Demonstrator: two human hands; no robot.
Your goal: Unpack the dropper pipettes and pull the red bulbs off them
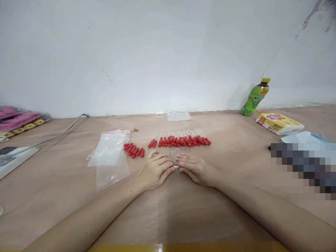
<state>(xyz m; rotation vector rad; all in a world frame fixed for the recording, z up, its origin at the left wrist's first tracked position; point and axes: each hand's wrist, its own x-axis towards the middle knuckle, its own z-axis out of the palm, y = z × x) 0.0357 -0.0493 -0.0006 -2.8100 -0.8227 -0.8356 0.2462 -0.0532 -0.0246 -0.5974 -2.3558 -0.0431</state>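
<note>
My left hand (159, 169) and my right hand (195, 168) meet at the middle of the table, both with fingers closed in a pinch. A short, shiny stretch of thin glass tube (176, 167) spans the gap between their fingertips. A speck of red shows at my left fingertips; what else they cover is hidden. Just beyond my hands lie several bare, clear glass tubes (178, 151). Behind these is a row of droppers (181, 140) with red rubber bulbs toward me and clear stems pointing away. Loose red rubber bulbs (133, 150) lie in a small pile left of the row.
Clear zip bags (109, 150) overlap left of the bulbs. Another bag (179, 116) lies by the wall. A green drink bottle (255, 98) leans there, near a yellow tissue pack (279, 123). On the left are a grey cable (63, 131) and bagged pink items (22, 120).
</note>
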